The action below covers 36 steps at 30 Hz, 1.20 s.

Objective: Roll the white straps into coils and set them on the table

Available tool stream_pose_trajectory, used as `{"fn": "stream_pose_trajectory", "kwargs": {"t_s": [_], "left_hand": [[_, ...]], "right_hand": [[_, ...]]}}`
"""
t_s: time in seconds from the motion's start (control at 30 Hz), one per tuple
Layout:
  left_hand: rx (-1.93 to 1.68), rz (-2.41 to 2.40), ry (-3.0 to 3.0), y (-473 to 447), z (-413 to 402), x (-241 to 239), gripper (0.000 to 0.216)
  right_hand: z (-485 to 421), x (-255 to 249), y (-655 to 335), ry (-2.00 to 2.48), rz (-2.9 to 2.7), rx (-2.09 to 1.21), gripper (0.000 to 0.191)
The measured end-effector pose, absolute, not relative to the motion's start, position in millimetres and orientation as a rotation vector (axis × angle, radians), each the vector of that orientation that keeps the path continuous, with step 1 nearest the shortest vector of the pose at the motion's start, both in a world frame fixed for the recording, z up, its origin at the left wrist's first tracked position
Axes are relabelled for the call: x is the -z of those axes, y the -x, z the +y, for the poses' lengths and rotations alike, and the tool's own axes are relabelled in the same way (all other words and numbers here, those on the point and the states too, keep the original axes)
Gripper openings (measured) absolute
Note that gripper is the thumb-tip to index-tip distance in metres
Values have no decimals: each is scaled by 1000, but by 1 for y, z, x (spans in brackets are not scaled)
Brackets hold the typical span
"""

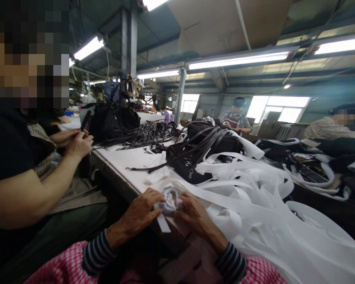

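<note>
My left hand grips the left side of a small coil of white and greyish strip at the table's near edge. My right hand holds the opposite side, fingers curled against it. A flat white strip end sticks out below the coil, between the two hands. Just to the right, a large loose heap of white webbing spreads over the table, and one length of it runs in close behind my hands. The undersides of my fingers are hidden.
Black bags with straps lie past my hands on the white tabletop. Farther back is a tangle of black straps. A co-worker's hands hold something black at the left. A big white roll stands at the right.
</note>
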<state>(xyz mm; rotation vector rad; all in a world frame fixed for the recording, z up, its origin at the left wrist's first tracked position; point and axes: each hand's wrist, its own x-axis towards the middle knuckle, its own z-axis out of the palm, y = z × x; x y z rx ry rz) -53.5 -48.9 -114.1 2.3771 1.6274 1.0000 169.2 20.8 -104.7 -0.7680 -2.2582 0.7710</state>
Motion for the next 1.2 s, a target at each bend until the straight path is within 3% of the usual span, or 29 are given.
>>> {"fn": "stream_pose_trajectory", "kwargs": {"t_s": [0.17, 0.37, 0.47, 0.63, 0.8, 0.87, 1.0, 1.2], "left_hand": [[-735, 1772, -2486, 69, -50, 110, 31], [-795, 1806, -2297, 65, -45, 99, 18], [-789, 1803, -2308, 47, -46, 105, 23], [-711, 1822, -2370, 28, -44, 113, 23], [-824, 1581, -2391, 38, -37, 113, 24], [-937, 1566, -2300, 50, -29, 110, 21], [-1046, 2055, -2113, 91, 0, 105, 17], [-905, 2238, -1996, 143, 44, 113, 20]], "right_hand": [[24, 98, -169, 768, -2474, -563, 30], [32, 94, -179, 707, -2611, -424, 30], [26, 91, -179, 727, -2594, -392, 26], [25, 59, -185, 692, -2504, -789, 19], [50, 27, -175, 910, -2255, -1209, 38], [62, 29, -157, 906, -2193, -1224, 38], [81, 45, -114, 833, -2087, -1155, 31], [87, 60, -95, 808, -2134, -1131, 24]]}}
